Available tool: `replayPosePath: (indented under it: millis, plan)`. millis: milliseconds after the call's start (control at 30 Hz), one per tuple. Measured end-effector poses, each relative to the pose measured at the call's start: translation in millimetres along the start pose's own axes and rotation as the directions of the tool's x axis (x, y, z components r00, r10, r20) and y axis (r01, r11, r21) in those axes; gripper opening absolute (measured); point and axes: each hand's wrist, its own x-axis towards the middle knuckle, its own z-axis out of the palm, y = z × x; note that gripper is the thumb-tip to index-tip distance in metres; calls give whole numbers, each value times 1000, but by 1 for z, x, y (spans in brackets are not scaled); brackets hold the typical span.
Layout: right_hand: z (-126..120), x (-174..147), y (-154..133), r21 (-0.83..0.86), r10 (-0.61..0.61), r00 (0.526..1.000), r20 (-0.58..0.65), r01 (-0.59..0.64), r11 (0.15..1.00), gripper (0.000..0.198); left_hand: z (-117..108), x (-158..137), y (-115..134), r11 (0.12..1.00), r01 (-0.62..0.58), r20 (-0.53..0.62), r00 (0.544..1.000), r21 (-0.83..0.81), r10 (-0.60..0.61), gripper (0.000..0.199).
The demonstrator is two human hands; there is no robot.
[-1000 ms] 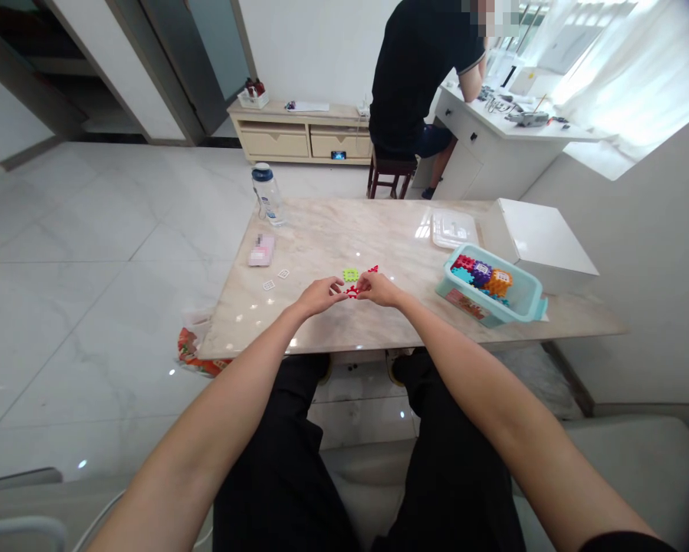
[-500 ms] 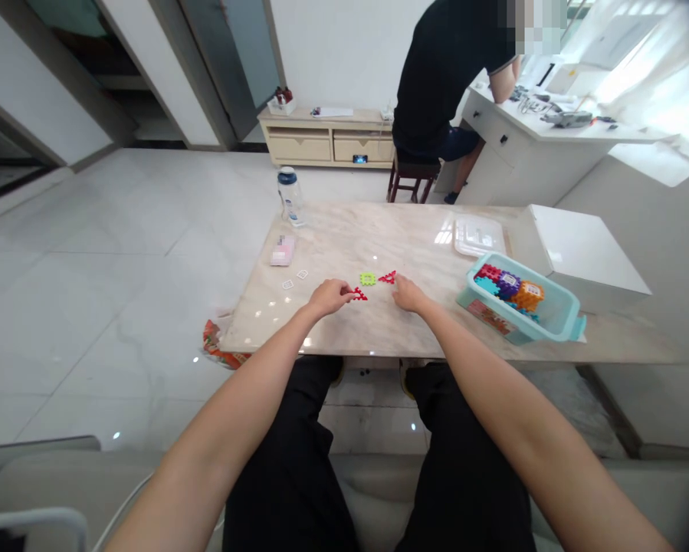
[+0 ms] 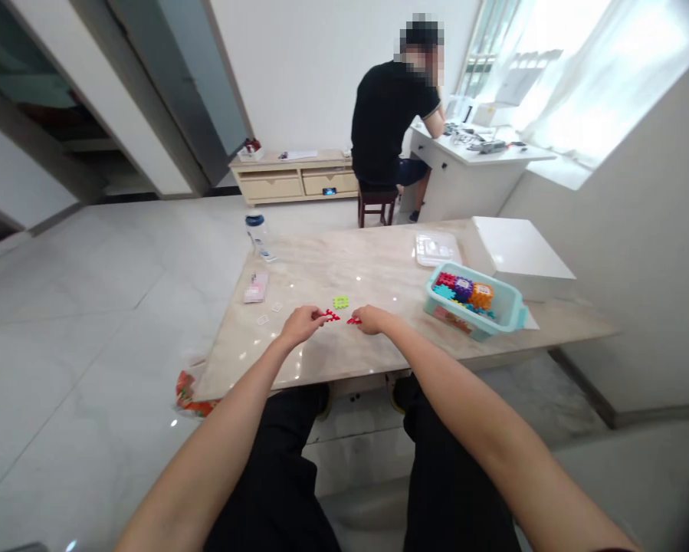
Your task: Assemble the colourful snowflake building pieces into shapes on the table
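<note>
At the near edge of the marble table [image 3: 378, 353], the left hand [image 3: 300, 325] pinches a small red toothed piece [image 3: 331, 314] between thumb and fingertips, and the right hand [image 3: 370, 319] is closed lightly on a second red piece [image 3: 353, 320]. The two pieces lie low over the tabletop, close together but apart, with a narrow gap between them. By the look of it, the step in hand is lining up the two pieces; joining them would call for turning their toothed edges to face each other and pressing them together squarely.

Just beyond the hands lies a green piece [image 3: 340, 302], flat on the table. To the right stands a teal bin [image 3: 508, 310] holding more coloured blocks, with a clear lid [image 3: 436, 249] and a white box [image 3: 522, 253] behind it. To the left lie a pink packet [image 3: 255, 288] and, farther back, a water bottle [image 3: 257, 232]. Well beyond the table, another person [image 3: 387, 123] in a black shirt sits at a white desk [image 3: 470, 165].
</note>
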Motion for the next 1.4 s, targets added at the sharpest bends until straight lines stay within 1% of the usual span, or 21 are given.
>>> replayPosePath:
  millis: [100, 200, 233, 300, 367, 467, 533, 600, 700, 800, 867, 967, 1033, 1133, 1200, 1233, 1267, 1333, 1400]
  plan:
    - [-5, -10, 7, 65, -62, 998, 15, 61, 996, 52, -1, 8, 4, 1000, -15, -1, 1000, -23, 15, 23]
    - [-4, -22, 17, 109, -107, 994, -22, 109, 988, 54, -2, 10, 14, 1000, -18, -23, 1000, -16, 18, 22]
    - [-2, -26, 21, 103, -105, 993, -49, 110, 989, 57, -2, 8, 19, 1000, -14, -26, 1000, -5, 14, 23]
    - [6, -31, 30, 66, -148, 984, -97, 154, 986, 64, -1, 6, 29, 1000, -21, -42, 999, -4, 21, 25]
    - [15, -31, 39, 39, -191, 977, -96, 196, 980, 73, 2, 5, 37, 1000, -6, -49, 999, 10, 7, 27]
    - [27, -29, 47, 8, -269, 961, -57, 270, 963, 76, 8, 7, 45, 999, 13, -48, 999, 45, -11, 28]
    - [30, -30, 45, -71, -310, 951, -16, 308, 949, 72, 11, 8, 48, 997, 17, -41, 999, 80, -13, 26]
    - [30, -34, 40, -175, -326, 945, 13, 324, 930, 61, 14, 10, 50, 994, 13, -39, 999, 111, -9, 26]
    - [24, -39, 31, -284, -312, 950, 3, 300, 911, 41, 18, 15, 51, 991, 5, -27, 1000, 134, -1, 25]
    - [18, -42, 25, -341, -294, 956, -11, 272, 900, 32, 19, 17, 51, 989, -2, -10, 1000, 147, 3, 25]
    - [18, -43, 23, -370, -297, 955, -16, 271, 889, 27, 18, 15, 52, 987, 9, -14, 1000, 157, -7, 25]
    - [22, -41, 20, -388, -289, 956, -39, 252, 887, 30, 18, 11, 51, 992, 9, -3, 1000, 128, -9, 24]
    - [23, -39, 18, -345, -254, 965, -62, 218, 913, 32, 19, 10, 49, 998, -12, 20, 1000, 55, 11, 27]
    - [19, -35, 18, -164, -145, 984, -99, 128, 978, 29, 21, 13, 44, 994, -32, 35, 999, -102, 36, 34]
    - [13, -33, 20, -57, -87, 990, -111, 81, 995, 27, 23, 14, 42, 981, -46, 46, 997, -191, 56, 37]
    - [9, -32, 21, -34, -78, 991, -110, 75, 997, 27, 23, 13, 42, 973, -54, 54, 996, -224, 68, 37]
    - [7, -32, 22, -6, -84, 991, -108, 84, 996, 26, 23, 11, 42, 967, -61, 62, 995, -249, 78, 36]
    - [3, -32, 25, 142, -117, 987, -107, 132, 981, 25, 23, 7, 44, 958, -67, 67, 994, -278, 89, 34]
    - [2, -32, 27, 372, -159, 979, -131, 197, 907, 23, 23, 4, 44, 954, -63, 60, 995, -294, 84, 33]
